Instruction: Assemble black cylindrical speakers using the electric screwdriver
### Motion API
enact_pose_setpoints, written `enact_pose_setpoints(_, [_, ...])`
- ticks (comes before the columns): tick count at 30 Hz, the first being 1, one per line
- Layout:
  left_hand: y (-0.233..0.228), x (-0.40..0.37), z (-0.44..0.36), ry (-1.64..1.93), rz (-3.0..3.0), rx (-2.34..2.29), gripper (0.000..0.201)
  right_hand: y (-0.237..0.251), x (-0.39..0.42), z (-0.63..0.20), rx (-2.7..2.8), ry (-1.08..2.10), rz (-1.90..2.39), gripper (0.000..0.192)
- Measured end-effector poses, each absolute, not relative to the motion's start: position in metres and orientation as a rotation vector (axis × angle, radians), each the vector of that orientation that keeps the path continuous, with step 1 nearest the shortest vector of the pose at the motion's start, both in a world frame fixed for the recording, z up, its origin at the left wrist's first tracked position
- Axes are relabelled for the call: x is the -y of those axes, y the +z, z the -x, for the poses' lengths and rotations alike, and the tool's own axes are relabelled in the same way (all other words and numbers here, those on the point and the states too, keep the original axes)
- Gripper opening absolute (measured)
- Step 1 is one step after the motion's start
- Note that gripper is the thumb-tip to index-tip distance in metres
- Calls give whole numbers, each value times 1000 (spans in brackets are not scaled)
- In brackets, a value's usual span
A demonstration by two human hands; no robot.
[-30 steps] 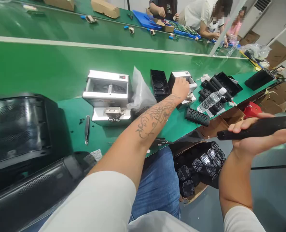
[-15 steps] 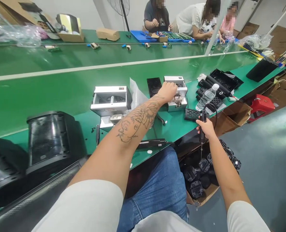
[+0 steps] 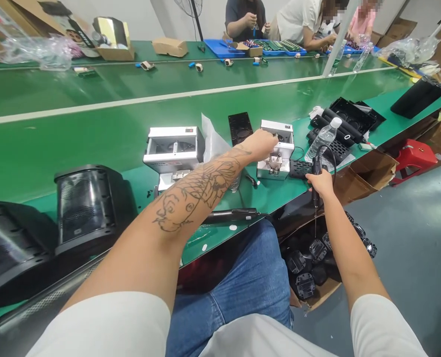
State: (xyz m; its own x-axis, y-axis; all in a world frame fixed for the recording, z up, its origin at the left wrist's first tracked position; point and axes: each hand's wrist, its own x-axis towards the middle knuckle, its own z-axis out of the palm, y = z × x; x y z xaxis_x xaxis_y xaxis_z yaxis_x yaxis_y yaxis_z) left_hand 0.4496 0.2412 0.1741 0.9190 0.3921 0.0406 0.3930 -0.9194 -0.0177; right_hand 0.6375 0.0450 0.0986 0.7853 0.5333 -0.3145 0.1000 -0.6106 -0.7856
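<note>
1. Green belt (image 3: 94,144) runs across in front of you, and your left hand (image 3: 262,144) reaches out over it to the small white machine (image 3: 278,151) standing near the front edge, right of the middle.
2. Your left hand rests on that machine's upper left side, fingers curled onto it; whether they pinch anything cannot be told.
3. Your right hand (image 3: 320,182) is closed in a fist round a black electric screwdriver (image 3: 316,176), held upright just off the front edge, its bit pointing down.
4. Below it, a cardboard box of black parts (image 3: 317,263) sits on the floor beside your knee.
5. A water bottle (image 3: 323,139) leans just right of the white machine, with a black grille (image 3: 300,169) lying between them at the edge.
6. A second, larger white machine (image 3: 173,148) stands well left, with a clear bag (image 3: 213,141) beside it.
7. Other people's hands work at blue trays (image 3: 223,48) along the far edge.
</note>
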Motion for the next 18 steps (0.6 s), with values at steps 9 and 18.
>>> enact_pose_setpoints(9, [178, -206, -423, -86, 3032, 671, 32, 108, -47, -634, 398, 748, 2016, 26])
enact_pose_setpoints(18, [198, -202, -453, -126, 3079, 791, 100, 127, -8, -613, 463, 786, 1852, 46])
